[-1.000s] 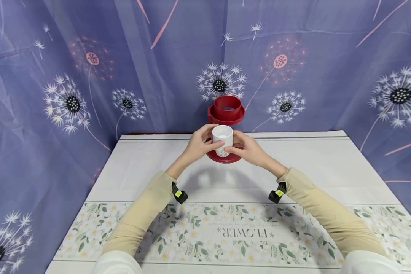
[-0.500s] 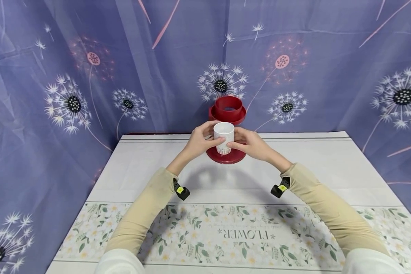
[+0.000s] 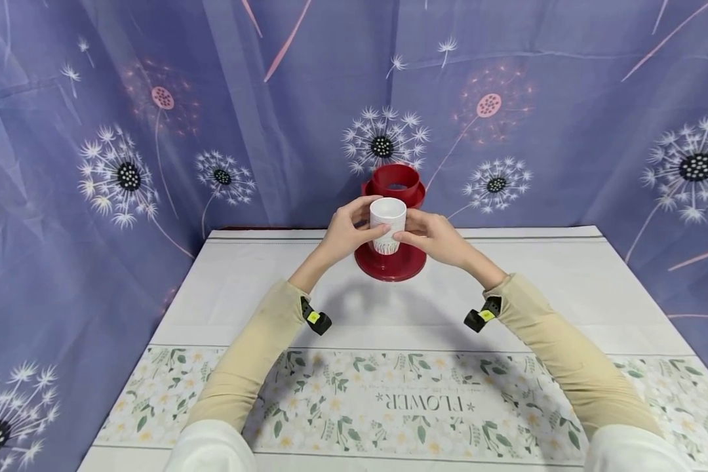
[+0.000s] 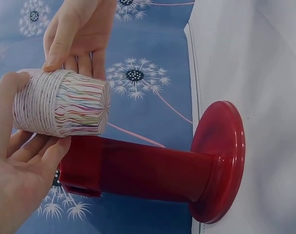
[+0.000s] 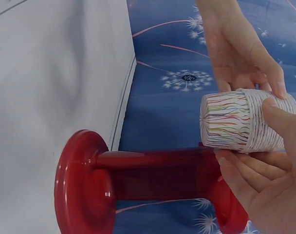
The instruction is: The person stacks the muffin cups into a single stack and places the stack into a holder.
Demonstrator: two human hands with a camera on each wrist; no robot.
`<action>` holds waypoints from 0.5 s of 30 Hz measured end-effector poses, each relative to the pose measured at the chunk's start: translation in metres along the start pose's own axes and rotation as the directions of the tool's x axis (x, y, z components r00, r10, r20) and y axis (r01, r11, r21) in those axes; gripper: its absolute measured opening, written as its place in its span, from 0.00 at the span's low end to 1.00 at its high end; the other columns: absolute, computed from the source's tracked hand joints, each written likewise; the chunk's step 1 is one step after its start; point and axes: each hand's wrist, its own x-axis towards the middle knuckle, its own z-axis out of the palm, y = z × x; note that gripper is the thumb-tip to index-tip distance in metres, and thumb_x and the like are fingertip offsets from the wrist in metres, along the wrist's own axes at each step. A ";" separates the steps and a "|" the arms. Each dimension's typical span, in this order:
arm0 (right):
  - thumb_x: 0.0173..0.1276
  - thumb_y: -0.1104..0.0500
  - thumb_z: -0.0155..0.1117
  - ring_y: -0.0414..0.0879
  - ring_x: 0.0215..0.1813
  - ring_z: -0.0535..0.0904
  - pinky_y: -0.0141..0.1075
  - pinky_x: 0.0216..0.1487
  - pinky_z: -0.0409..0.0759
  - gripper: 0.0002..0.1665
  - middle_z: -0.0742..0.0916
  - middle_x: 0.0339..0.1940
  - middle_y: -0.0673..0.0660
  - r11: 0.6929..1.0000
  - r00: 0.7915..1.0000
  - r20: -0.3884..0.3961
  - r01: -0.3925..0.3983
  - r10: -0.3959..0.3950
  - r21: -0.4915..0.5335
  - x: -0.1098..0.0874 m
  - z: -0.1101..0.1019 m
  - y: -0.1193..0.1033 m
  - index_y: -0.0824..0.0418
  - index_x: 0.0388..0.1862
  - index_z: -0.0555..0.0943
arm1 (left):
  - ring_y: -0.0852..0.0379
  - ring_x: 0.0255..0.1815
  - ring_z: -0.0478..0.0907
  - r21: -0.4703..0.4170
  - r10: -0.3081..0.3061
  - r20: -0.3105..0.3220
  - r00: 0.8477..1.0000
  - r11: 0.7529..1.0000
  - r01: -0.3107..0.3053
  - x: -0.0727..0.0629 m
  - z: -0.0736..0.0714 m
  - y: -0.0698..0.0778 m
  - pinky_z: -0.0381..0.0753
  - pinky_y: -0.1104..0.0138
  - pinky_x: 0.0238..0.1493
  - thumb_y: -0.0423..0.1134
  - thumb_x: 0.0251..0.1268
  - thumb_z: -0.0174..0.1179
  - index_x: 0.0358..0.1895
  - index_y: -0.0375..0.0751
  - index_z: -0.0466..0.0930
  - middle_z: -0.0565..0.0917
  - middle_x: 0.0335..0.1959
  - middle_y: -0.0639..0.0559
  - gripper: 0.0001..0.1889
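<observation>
A nested stack of white paper cups [image 3: 387, 226], striped in colour near the base, is held upright between both hands. My left hand [image 3: 345, 233] grips its left side, thumb across the front. From the right, my right hand [image 3: 436, 237] holds it with the thumb on the front and fingers behind. In the left wrist view several rims of the stacked cups [image 4: 43, 100] show close together. Just behind the cups stands a red stand [image 3: 389, 267] with a round base, a post [image 4: 153, 168] and a ring-shaped top [image 3: 395, 176]. The cups hide most of its post in the head view.
The stand is on a table with a white cloth [image 3: 259, 288] bearing a floral band. A purple-blue dandelion curtain [image 3: 295, 131] hangs behind and at both sides. Each wrist wears a black strap camera [image 3: 316, 318].
Both hands have raised the stack of paper cups a little, up toward the stand's ring. More of the red base shows below it now. The stand has stayed in place.
</observation>
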 end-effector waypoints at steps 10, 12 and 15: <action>0.70 0.56 0.63 0.56 0.58 0.82 0.47 0.57 0.81 0.30 0.81 0.61 0.64 1.000 0.996 -0.081 0.024 -0.025 -0.017 0.000 -0.007 0.000 0.65 0.68 0.71 | 0.49 0.56 0.77 0.021 0.027 -0.041 0.999 0.999 -0.026 0.008 0.005 0.010 0.79 0.59 0.60 0.37 0.61 0.67 0.67 0.42 0.69 0.77 0.57 0.43 0.31; 0.69 0.56 0.63 0.57 0.59 0.81 0.47 0.58 0.80 0.31 0.80 0.62 0.64 1.000 0.995 -0.100 0.027 -0.028 -0.005 0.000 -0.008 0.000 0.65 0.68 0.70 | 0.49 0.55 0.77 0.023 0.037 -0.047 0.998 0.999 -0.036 0.010 0.006 0.010 0.79 0.59 0.60 0.36 0.60 0.67 0.68 0.42 0.69 0.77 0.57 0.43 0.31; 0.69 0.56 0.64 0.56 0.59 0.81 0.46 0.58 0.80 0.32 0.81 0.62 0.64 1.000 0.991 -0.134 0.029 -0.028 0.010 0.000 -0.008 0.000 0.65 0.69 0.69 | 0.49 0.55 0.77 0.025 0.043 -0.057 0.997 0.999 -0.041 0.011 0.007 0.011 0.80 0.60 0.59 0.36 0.61 0.66 0.68 0.41 0.68 0.77 0.58 0.42 0.31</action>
